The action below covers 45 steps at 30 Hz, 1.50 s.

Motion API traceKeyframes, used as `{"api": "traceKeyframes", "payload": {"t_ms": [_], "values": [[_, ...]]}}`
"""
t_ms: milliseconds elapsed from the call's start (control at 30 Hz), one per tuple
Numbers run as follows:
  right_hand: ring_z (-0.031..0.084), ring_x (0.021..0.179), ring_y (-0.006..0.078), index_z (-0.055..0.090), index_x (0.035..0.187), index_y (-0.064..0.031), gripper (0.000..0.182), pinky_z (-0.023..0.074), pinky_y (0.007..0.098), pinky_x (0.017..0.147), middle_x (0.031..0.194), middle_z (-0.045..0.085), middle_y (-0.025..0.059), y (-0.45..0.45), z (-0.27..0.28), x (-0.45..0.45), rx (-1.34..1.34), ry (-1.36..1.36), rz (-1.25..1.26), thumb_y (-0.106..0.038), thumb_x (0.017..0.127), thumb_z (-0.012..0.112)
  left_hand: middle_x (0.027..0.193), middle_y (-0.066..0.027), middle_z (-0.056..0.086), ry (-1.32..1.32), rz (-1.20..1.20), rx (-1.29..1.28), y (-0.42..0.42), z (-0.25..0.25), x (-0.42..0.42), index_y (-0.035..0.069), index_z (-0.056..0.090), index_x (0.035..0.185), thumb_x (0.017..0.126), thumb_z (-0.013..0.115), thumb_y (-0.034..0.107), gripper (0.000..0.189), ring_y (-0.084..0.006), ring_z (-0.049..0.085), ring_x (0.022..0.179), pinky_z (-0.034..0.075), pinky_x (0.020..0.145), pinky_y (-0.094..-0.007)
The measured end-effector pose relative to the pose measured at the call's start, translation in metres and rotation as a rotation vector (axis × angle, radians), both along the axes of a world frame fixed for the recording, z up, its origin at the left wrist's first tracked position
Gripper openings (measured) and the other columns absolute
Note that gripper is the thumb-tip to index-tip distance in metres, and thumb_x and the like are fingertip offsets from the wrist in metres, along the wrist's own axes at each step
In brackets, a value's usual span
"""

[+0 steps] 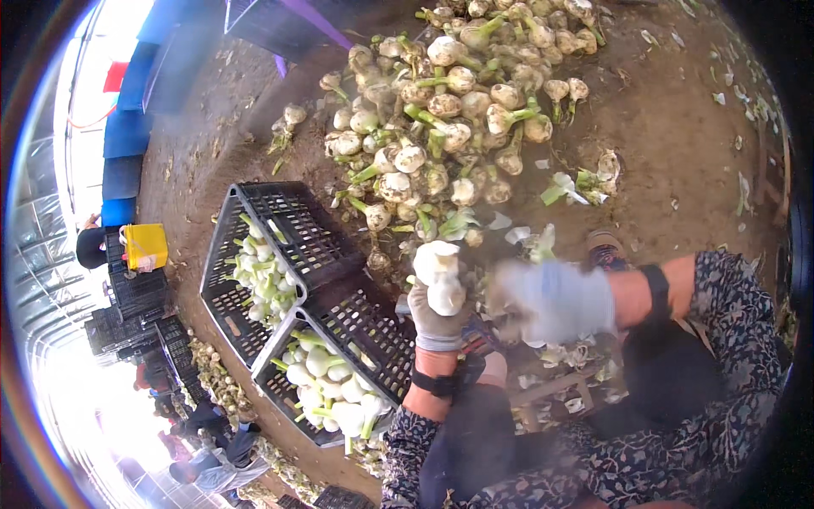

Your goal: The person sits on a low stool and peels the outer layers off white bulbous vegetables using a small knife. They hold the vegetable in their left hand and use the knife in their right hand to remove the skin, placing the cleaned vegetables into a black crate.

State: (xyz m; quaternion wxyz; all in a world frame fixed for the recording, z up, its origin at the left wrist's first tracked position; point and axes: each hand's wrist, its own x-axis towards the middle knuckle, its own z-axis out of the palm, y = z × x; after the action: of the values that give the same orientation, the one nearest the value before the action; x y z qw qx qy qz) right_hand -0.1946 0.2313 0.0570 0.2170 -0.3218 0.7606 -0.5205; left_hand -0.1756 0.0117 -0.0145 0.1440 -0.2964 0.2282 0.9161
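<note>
My left hand (439, 318), in a pale work glove, holds white garlic bulbs (437, 262) upright, one above another; a short green stem shows beside them. My right hand (553, 299), in a pale blue-grey glove, is motion-blurred a little to the right of the bulbs, and its fingers and anything in them cannot be made out. Beyond my hands lies a heap of soil-stained garlic bulbs (445, 105) with short green stems. Left of my left hand, two black plastic crates (324, 235) hold cleaner white bulbs (318, 362). Peeled skins (563, 356) lie below my right hand.
A yellow bucket (146, 247) sits by stacked black crates (137, 292) at the left. Other people (216, 464) are at the lower left near further garlic rows (219, 382). A dark crate (273, 25) with a purple strap stands at the top. My shoe (604, 247) is beyond my right hand.
</note>
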Motion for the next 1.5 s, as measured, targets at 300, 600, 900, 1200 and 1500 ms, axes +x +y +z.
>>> {"api": "traceKeyframes", "payload": {"t_ms": [300, 600, 900, 1200, 1500], "values": [[0.063, 0.075, 0.0370, 0.061, 0.091, -0.0076, 0.028, 0.0497, 0.0452, 0.063, 0.081, 0.062, 0.0129, -0.007, -0.026, -0.040, 0.213, 0.295, -0.221, -0.036, 0.089, 0.059, 0.106, -0.0100, 0.067, 0.003, -0.075, -0.097, 0.019, 0.017, 0.003, -0.001, 0.059, 0.115, 0.095, 0.051, 0.017, 0.029, -0.0195, 0.066, 0.090, 0.055, 0.081, -0.0315], [0.063, 0.076, 0.0383, 0.056, 0.091, -0.0043, 0.035, 0.0483, 0.0461, 0.062, 0.082, 0.062, 0.0191, -0.019, 0.003, -0.026, 0.120, 0.291, -0.376, -0.039, 0.089, 0.060, 0.111, -0.0110, 0.066, 0.031, -0.050, -0.218, -0.010, 0.042, 0.009, 0.000, 0.057, 0.120, 0.097, 0.051, 0.024, 0.033, -0.0197, 0.065, 0.095, 0.055, 0.081, -0.0337], [0.063, 0.077, 0.0368, 0.065, 0.088, -0.0031, 0.017, 0.0492, 0.0428, 0.064, 0.080, 0.063, 0.0172, -0.027, -0.004, -0.015, -0.143, 0.042, -0.286, -0.019, 0.086, 0.064, 0.114, -0.0152, 0.064, 0.011, -0.080, -0.156, -0.017, 0.056, 0.018, -0.004, 0.053, 0.121, 0.093, 0.058, 0.024, 0.040, -0.0251, 0.066, 0.095, 0.058, 0.077, -0.0351], [0.063, 0.081, 0.0361, 0.062, 0.093, -0.0039, 0.021, 0.0487, 0.0433, 0.070, 0.081, 0.063, 0.0167, 0.010, -0.014, -0.013, -0.015, -0.003, -0.215, -0.024, 0.089, 0.057, 0.120, -0.0163, 0.062, 0.251, 0.722, -0.533, -0.125, 0.135, -0.083, 0.002, 0.058, 0.117, 0.092, 0.056, 0.045, 0.049, -0.0285, 0.064, 0.104, 0.056, 0.084, -0.0360], [0.064, 0.073, 0.0328, 0.065, 0.102, -0.0017, 0.021, 0.0510, 0.0350, 0.067, 0.082, 0.065, 0.0175, 0.028, -0.017, -0.023, -0.010, -0.245, -0.440, -0.017, 0.088, 0.063, 0.121, -0.0245, 0.060, 0.025, -0.487, -1.992, -0.041, -0.047, -0.148, -0.006, 0.052, 0.129, 0.081, 0.070, 0.054, 0.079, -0.0355, 0.061, 0.105, 0.046, 0.094, -0.0380]]}}
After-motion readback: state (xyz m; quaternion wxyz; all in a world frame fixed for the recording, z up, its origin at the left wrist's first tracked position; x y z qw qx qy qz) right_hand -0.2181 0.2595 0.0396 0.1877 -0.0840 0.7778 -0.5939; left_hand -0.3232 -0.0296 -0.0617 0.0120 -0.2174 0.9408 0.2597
